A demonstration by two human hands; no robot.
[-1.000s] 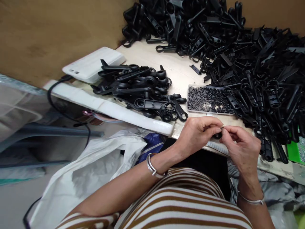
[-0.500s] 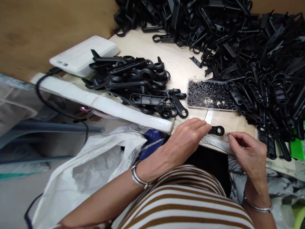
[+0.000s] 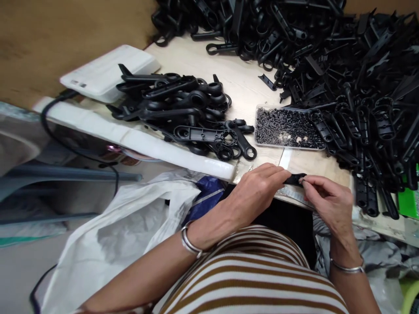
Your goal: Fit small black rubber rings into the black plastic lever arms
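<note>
Near the table's front edge, my left hand [image 3: 258, 187] grips a black plastic part [image 3: 293, 179], most of it hidden under the fingers. My right hand [image 3: 329, 200] is pinched at the right end of that part, thumb and forefinger together around something too small to make out. Just behind the hands lies a shallow clear tray [image 3: 278, 145] of tiny black pieces. Left of the tray is a pile of black plastic arms with ring ends [image 3: 196, 104].
A big heap of black parts [image 3: 294, 39] covers the back and right of the table [image 3: 245, 83]. At the left are a white box [image 3: 109, 74] with a black cable and a white foam strip [image 3: 137, 141] along the edge. A white bag [image 3: 127, 231] hangs below.
My right hand has moved left, from beside the black part onto its right end. My left hand keeps its hold. The view has shifted slightly.
</note>
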